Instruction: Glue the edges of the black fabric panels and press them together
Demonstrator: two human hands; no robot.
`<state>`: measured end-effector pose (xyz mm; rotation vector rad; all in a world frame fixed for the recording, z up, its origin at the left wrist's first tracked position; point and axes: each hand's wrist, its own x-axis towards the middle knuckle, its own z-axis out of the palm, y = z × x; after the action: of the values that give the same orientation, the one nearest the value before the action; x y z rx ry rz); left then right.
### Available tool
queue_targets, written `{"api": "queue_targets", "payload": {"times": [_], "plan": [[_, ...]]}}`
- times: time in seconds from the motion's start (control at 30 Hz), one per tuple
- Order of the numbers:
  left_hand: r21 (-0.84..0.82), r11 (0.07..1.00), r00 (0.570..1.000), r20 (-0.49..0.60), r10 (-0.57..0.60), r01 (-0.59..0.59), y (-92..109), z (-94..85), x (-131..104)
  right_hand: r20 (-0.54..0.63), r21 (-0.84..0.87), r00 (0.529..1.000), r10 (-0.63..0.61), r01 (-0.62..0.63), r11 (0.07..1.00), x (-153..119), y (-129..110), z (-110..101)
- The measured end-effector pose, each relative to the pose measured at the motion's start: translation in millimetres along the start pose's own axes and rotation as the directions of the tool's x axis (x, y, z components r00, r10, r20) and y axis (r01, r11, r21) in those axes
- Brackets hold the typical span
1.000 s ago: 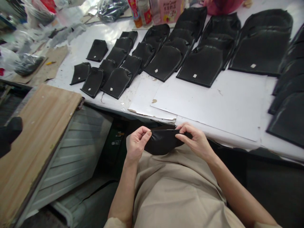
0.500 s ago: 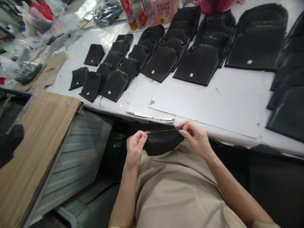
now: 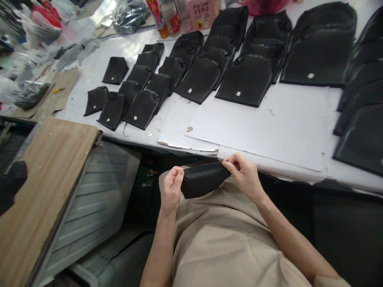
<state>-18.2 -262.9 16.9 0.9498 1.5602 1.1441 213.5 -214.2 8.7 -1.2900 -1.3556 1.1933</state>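
Between my two hands, over my lap, I hold a black leather-like piece (image 3: 203,180) stretched sideways. My left hand (image 3: 172,187) pinches its left end between thumb and fingers. At the upper right corner, my right hand (image 3: 243,173) is closed in a pinch. The piece has a fairly straight upper edge and its lower side hangs free. On the table in front lie rows of similar black pieces, among them a medium one (image 3: 245,81) and a small one (image 3: 141,108), several with a small white sticker.
The white-covered table (image 3: 263,123) has its front edge just beyond my hands. Large black pieces (image 3: 320,56) overlap at the right. Bottles (image 3: 171,18) and a pink box (image 3: 203,14) stand at the back. A wooden board (image 3: 50,167) lies at the left, near plastic bags (image 3: 38,26).
Both hands keep their pinch on the black piece. Its surface has tilted slightly and its right end sits a little further left. The view has shifted slightly.
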Motion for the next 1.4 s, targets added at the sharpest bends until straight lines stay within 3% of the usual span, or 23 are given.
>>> {"api": "queue_targets", "payload": {"times": [0.2, 0.37, 0.5, 0.57, 0.63, 0.77, 0.93, 1.1, 1.4], "plan": [[-0.007, 1.000, 1.000, 0.020, 0.001, -0.001, -1, -8.5, 1, 0.011, 0.023, 0.999, -0.034, 0.034, 0.999, 0, 0, 3], [0.197, 0.976, 0.983, 0.177, 0.054, -0.089, 25, -29.5, 1, 0.114, -0.042, 0.983, -0.145, 0.150, 0.988, 7, -15, 4], [0.512, 0.787, 0.925, 0.327, 0.193, -0.345, 54, -20.4, 1, 0.238, -0.080, 0.941, -0.241, 0.266, 0.961, 13, -30, 13], [0.588, 0.668, 0.883, 0.394, 0.256, -0.456, 61, -6.1, 3, 0.293, -0.085, 0.919, -0.264, 0.300, 0.950, 14, -35, 19], [0.582, 0.636, 0.853, 0.443, 0.276, -0.508, 62, 8.1, 6, 0.319, -0.083, 0.905, -0.281, 0.322, 0.943, 15, -37, 23], [0.452, 0.781, 0.872, 0.430, 0.232, -0.431, 53, 22.9, 12, 0.356, -0.086, 0.898, -0.259, 0.307, 0.948, 16, -33, 18], [0.333, 0.900, 0.913, 0.382, 0.144, -0.281, 43, 21.4, 15, 0.438, -0.024, 0.869, -0.231, 0.268, 0.963, 19, -25, 2], [0.234, 0.958, 0.930, 0.359, 0.075, -0.167, 42, 20.0, 17, 0.416, 0.028, 0.873, -0.256, 0.269, 0.963, 18, -25, 1], [0.193, 0.975, 0.965, 0.258, 0.055, -0.107, 43, 27.7, 17, 0.418, -0.024, 0.851, -0.317, 0.359, 0.933, 14, -23, 3]]}}
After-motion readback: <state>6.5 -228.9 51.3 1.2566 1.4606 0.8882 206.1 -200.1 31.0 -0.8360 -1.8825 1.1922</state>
